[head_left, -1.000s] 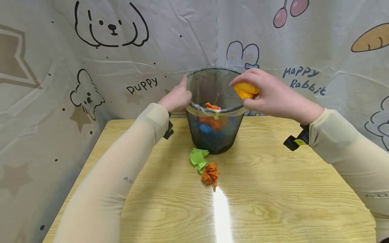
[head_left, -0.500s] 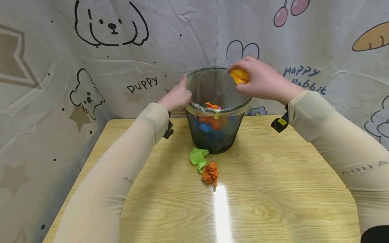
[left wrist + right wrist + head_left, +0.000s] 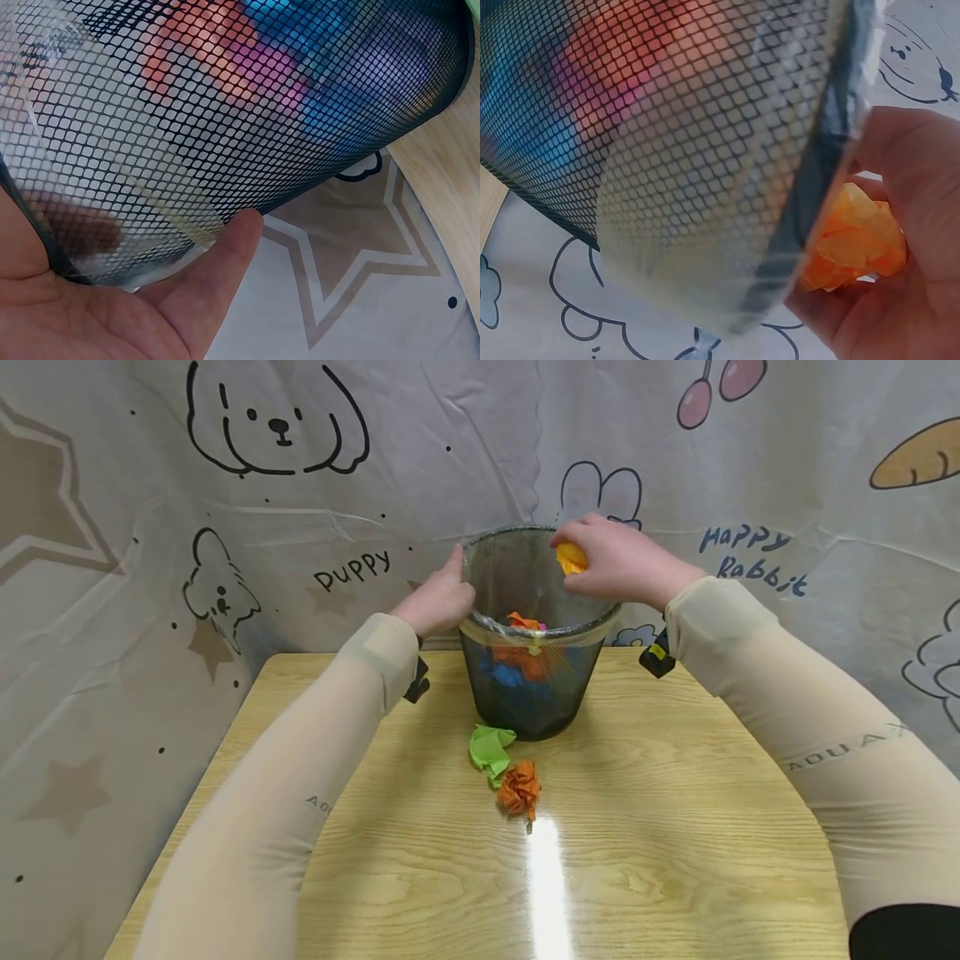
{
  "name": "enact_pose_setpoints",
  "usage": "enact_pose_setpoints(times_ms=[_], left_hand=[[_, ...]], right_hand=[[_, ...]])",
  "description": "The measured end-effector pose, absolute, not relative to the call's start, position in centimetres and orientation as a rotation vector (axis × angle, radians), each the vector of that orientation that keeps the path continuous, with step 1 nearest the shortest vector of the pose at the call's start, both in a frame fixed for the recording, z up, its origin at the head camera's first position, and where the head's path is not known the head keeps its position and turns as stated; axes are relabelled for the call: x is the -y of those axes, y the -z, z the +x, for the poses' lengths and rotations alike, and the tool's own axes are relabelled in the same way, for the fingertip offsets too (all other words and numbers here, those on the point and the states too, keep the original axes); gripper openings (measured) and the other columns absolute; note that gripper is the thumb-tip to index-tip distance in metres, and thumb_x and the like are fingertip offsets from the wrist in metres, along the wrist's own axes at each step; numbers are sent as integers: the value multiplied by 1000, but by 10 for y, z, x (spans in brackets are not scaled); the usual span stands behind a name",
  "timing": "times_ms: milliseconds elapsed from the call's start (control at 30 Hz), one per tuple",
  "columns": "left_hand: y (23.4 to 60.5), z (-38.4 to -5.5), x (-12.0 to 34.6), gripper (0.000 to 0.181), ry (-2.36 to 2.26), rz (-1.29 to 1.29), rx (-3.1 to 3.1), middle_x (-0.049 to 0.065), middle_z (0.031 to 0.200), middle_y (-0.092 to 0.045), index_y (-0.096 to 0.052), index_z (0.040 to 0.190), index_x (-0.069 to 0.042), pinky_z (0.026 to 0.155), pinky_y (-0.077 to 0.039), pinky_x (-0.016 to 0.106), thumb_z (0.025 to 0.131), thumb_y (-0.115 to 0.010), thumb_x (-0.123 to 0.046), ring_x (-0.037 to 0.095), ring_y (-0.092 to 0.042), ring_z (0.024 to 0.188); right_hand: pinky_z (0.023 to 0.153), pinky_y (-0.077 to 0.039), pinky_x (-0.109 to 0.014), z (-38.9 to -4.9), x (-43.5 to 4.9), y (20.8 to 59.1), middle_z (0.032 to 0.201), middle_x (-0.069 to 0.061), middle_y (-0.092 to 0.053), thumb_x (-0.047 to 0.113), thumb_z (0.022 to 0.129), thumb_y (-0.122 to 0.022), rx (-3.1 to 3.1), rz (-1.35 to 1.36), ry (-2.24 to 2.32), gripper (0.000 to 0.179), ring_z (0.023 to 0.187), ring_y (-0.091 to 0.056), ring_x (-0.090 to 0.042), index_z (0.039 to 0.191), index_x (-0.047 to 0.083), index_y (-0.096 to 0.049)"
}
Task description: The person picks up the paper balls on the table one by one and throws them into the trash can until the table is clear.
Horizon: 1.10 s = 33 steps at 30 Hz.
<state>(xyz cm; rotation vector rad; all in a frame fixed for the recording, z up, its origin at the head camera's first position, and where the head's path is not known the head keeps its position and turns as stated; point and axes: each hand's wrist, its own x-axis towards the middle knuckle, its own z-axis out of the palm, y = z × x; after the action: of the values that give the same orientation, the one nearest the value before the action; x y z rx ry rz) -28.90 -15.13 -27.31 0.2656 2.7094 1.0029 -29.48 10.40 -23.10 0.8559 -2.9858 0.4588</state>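
A black mesh wastebasket (image 3: 551, 714) with a clear plastic liner stands at the back of the table. My left hand (image 3: 437, 600) grips its left rim; the left wrist view shows one digit (image 3: 236, 236) along the outside of the mesh and others seen through it. Over the right side of the opening, my right hand (image 3: 626, 562) holds a crumpled yellow-orange paper ball (image 3: 572, 559) between thumb and fingers. The right wrist view has that ball (image 3: 859, 240) beside the liner-covered rim (image 3: 821, 180). Inside the basket lie several crumpled papers, orange, blue and pink.
In front of the basket, a crumpled green paper (image 3: 490, 748) and a crumpled dark orange paper (image 3: 519, 789) lie close together on the wooden table (image 3: 675, 827). A printed cloth (image 3: 337, 527) hangs directly behind the basket and along the left.
My right hand has moved left with the yellow-orange paper ball, from the basket's right edge to over its opening. My left hand stays on the rim.
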Motion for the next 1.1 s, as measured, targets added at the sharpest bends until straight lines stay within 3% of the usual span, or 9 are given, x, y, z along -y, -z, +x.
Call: enact_pose_setpoints(times_ms=[100,233,333,367,467,567,600,700,1100], left_hand=[[273,-290,151,75,-999,262,-2711,9,171,-2,23,160,-16,52,-35,32,103,-26,-14,13,-23,45],[272,-289,150,75,-991,262,-2717,8,171,2,23,160,-15,59,-40,35,103,-26,-14,18,-35,55],[271,-287,149,75,-990,265,-2717,7,171,6,23,160,-15,69,-42,39,103,-26,-14,22,-55,94],[270,-286,149,75,-991,266,-2716,6,171,7,24,160,-15,71,-42,40,103,-26,-14,24,-54,111],[269,-286,150,75,-987,266,-2717,5,171,8,24,160,-16,72,-42,41,103,-26,-14,27,-43,131],[270,-287,150,75,-987,262,-2718,6,171,6,23,160,-16,64,-41,37,103,-26,-14,24,-57,89],[271,-288,150,75,-990,259,-2717,6,171,5,23,160,-16,61,-39,36,103,-26,-14,22,-51,72],[272,-290,150,76,-1000,251,-2713,8,171,0,23,160,-16,52,-36,33,103,-26,-13,16,-25,49],[272,-286,150,76,-1018,251,-2706,9,171,-7,24,160,-19,48,-32,30,103,-26,-13,13,-22,44]], right_hand=[[89,-49,-49,-298,-101,234,132,-17,-51,17,94,-60,3007,860,-392,52,104,-52,-33,145,11,-53],[87,-49,-49,-301,-98,239,130,-14,-52,19,93,-60,3029,847,-325,51,102,-53,-33,144,14,-54],[85,-49,-48,-302,-96,242,126,-13,-53,21,93,-61,3034,834,-289,52,100,-54,-32,144,15,-54],[85,-49,-48,-303,-96,242,125,-13,-54,21,93,-61,3032,834,-276,52,100,-53,-32,144,14,-54],[88,-47,-51,-303,-96,243,129,-15,-54,22,93,-61,3022,839,-237,54,105,-51,-34,145,14,-53],[101,-41,-58,-303,-96,242,144,-18,-51,23,93,-61,3015,848,-189,60,124,-45,-40,151,13,-49],[106,-37,-60,-303,-96,241,149,-19,-47,23,93,-61,3013,851,-175,62,131,-42,-42,153,13,-47],[115,-25,-64,-302,-99,240,160,-19,-37,24,94,-59,3007,859,-152,68,145,-28,-45,158,13,-40],[118,-23,-61,-285,-114,236,160,-15,-39,27,99,-54,2882,871,-280,65,147,-29,-41,160,14,-37]])
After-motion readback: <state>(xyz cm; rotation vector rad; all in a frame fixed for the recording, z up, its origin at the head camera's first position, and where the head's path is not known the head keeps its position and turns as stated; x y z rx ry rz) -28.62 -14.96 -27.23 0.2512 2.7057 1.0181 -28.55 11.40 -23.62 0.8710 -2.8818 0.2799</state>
